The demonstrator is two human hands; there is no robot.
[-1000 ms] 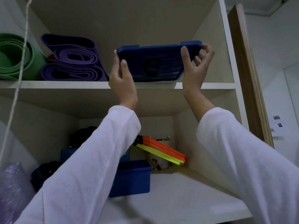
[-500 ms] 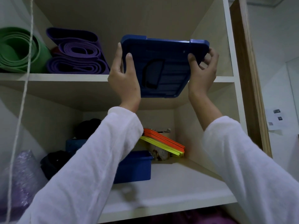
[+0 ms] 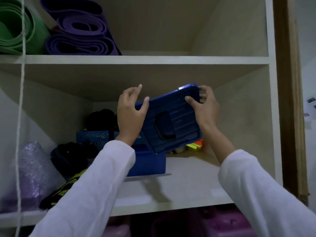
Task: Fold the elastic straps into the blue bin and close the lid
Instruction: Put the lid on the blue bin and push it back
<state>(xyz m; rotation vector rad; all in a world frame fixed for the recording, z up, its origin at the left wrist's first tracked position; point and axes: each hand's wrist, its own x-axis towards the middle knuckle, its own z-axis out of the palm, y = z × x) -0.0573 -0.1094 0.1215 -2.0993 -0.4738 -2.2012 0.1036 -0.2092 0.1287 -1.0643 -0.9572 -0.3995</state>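
Note:
Both my hands hold a blue plastic lid with a dark handle recess, tilted in the air inside the middle shelf bay. My left hand grips its left edge, thumb on the front. My right hand grips the upper right corner, thumb across the face. Below the lid stands the open blue bin on the middle shelf; its contents are hidden from here. The lid's lower edge hangs just above the bin's rim.
On the top shelf lie a rolled purple mat and a green mat. Black items, a blue box, a purple bubble-wrap roll and orange-yellow strips share the middle shelf. A cord hangs at left.
The lid has come off the top shelf and down into the middle bay, held by both hands, and now tilts over the blue bin. The view has dropped lower.

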